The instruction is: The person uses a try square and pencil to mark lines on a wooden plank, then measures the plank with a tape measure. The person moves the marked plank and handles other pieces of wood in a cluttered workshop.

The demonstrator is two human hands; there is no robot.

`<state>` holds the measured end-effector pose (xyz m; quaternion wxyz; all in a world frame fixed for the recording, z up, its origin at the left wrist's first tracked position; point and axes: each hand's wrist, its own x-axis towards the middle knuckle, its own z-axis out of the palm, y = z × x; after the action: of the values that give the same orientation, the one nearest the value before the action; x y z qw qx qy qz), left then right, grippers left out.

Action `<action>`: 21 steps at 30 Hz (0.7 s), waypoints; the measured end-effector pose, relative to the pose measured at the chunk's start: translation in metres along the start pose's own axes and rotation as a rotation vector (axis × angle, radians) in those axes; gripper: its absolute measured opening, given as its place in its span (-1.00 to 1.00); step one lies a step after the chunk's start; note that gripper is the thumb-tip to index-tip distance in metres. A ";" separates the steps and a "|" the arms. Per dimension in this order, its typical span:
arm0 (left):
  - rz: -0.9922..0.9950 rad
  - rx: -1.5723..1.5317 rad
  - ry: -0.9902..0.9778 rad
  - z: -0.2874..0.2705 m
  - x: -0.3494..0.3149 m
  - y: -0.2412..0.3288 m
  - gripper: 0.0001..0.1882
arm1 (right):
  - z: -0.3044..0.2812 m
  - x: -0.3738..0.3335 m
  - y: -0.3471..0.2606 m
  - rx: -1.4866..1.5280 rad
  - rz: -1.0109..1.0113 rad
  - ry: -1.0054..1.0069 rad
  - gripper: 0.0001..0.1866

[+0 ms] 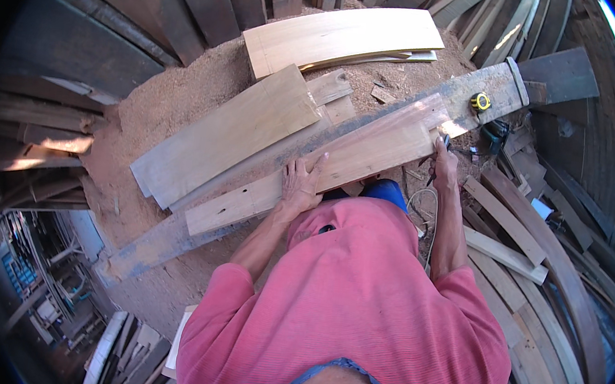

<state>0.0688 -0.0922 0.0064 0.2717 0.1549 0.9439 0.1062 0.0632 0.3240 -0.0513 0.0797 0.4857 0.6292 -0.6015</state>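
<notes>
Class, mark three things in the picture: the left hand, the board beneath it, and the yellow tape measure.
Left hand [301, 182]: head view, back of the hand.
Board [370, 159]: head view, bare upper face, right of that hand.
Tape measure [480, 102]: head view, yellow-and-black case.

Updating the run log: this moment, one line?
left hand: on pale board; right hand: at board's right end; tape measure: on long plank

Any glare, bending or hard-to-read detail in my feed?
Head view: straight edges bow toward its black rim; the far pale board looks nearly washed out; a sunlit patch glares near the tape measure; the dark tool at the right hand is too small to identify.
</notes>
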 end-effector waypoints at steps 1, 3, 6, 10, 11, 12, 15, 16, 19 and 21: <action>-0.002 -0.024 -0.032 -0.005 0.005 -0.004 0.32 | 0.002 -0.002 -0.003 0.115 0.029 0.011 -0.54; -0.001 -0.071 -0.099 -0.013 0.017 -0.012 0.33 | 0.004 -0.006 -0.008 0.274 0.055 0.057 -0.54; -0.004 -0.098 -0.193 -0.027 0.038 -0.019 0.31 | -0.009 -0.007 0.004 0.270 -0.032 0.157 -0.54; 0.019 -0.157 -0.269 -0.039 0.049 -0.029 0.28 | -0.025 -0.022 0.016 0.139 -0.201 0.358 -0.58; 0.033 -0.150 -0.279 -0.040 0.052 -0.031 0.29 | -0.029 -0.027 0.017 0.122 -0.226 0.390 -0.58; 0.048 -0.146 -0.290 -0.039 0.055 -0.033 0.30 | -0.035 -0.032 0.018 0.101 -0.251 0.422 -0.58; 0.066 -0.155 -0.322 -0.039 0.059 -0.040 0.31 | -0.045 -0.049 0.021 0.034 -0.322 0.516 -0.60; 0.065 -0.163 -0.333 -0.040 0.060 -0.041 0.31 | -0.047 -0.055 0.020 0.009 -0.346 0.543 -0.61; 0.115 -0.202 -0.329 -0.037 0.066 -0.048 0.31 | -0.054 -0.058 0.025 -0.009 -0.334 0.556 -0.61; 0.103 -0.162 -0.299 -0.032 0.062 -0.047 0.34 | -0.054 -0.058 0.027 -0.013 -0.344 0.556 -0.61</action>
<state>-0.0098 -0.1173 -0.0104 0.4150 0.1947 0.8721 0.1715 0.1385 0.3342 -0.0159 -0.1951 0.5173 0.7035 -0.4465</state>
